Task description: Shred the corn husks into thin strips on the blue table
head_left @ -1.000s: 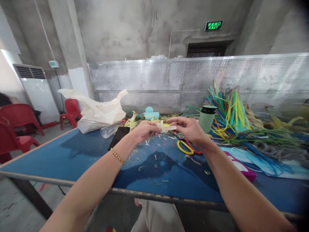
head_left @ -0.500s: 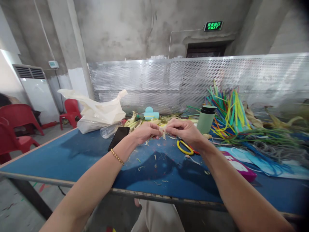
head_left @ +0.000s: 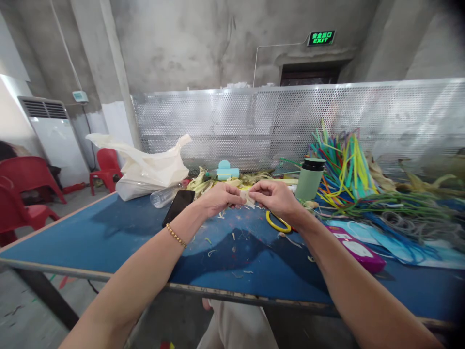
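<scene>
Between my fingertips, over the middle of the blue table (head_left: pixel 119 242), is a small pale piece of what looks like corn husk (head_left: pixel 248 198). My left hand (head_left: pixel 222 199) pinches it from the left, and my right hand (head_left: pixel 272 198) pinches it from the right; the fingers hide most of it. Just below my right hand lie scissors with a yellow handle loop (head_left: pixel 278 222), partly covered by that hand. Thin pale scraps (head_left: pixel 212 253) are strewn on the tabletop beneath both hands. More dried husks (head_left: pixel 200 183) lie behind my left hand.
A black phone (head_left: pixel 179 207), a plastic bottle (head_left: pixel 163 197) and a white bag (head_left: pixel 154 167) are on the left. At right stand a green cup (head_left: pixel 310 180) and colourful pipe cleaners (head_left: pixel 348 167), with a purple packet (head_left: pixel 358 249) and wires (head_left: pixel 392 211) nearer. A perforated metal panel (head_left: pixel 218 116) rises behind.
My right hand has moved left and closed in toward my left hand, so less of the husk piece shows between them. My left hand has barely moved.
</scene>
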A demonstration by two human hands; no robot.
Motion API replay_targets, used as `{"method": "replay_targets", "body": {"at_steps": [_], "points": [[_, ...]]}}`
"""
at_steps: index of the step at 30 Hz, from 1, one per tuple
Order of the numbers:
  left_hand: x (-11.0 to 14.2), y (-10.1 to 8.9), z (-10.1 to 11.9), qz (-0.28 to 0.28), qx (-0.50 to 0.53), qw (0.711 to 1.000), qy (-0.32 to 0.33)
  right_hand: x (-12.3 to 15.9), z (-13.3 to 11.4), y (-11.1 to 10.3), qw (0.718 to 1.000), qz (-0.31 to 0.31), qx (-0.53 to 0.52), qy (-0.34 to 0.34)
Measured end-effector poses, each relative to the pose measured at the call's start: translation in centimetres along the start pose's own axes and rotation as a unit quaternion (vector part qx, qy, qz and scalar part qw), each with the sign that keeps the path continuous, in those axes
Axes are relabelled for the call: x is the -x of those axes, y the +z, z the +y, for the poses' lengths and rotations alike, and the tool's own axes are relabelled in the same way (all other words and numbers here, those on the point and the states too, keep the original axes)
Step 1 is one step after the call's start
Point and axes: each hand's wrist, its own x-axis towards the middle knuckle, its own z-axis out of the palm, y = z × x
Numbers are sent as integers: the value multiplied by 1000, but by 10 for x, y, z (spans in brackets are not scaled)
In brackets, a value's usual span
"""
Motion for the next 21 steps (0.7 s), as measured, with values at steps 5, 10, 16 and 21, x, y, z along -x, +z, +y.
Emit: {"method": "replay_targets", "body": {"at_steps": [5, 10, 16, 21], "points": [[0, 1, -1, 2, -14, 1000, 0, 1, 4, 1, 999, -16, -4, 32], [2, 2, 0, 9, -30, 1000, 1, 2, 3, 1, 998, -32, -24, 49], [1, 3, 0, 11, -31, 999, 8, 4, -1, 2, 996, -22, -55, 69], [1, 3, -1, 6, -16, 1000, 4, 4, -3, 2, 997, -23, -47, 63]]}}
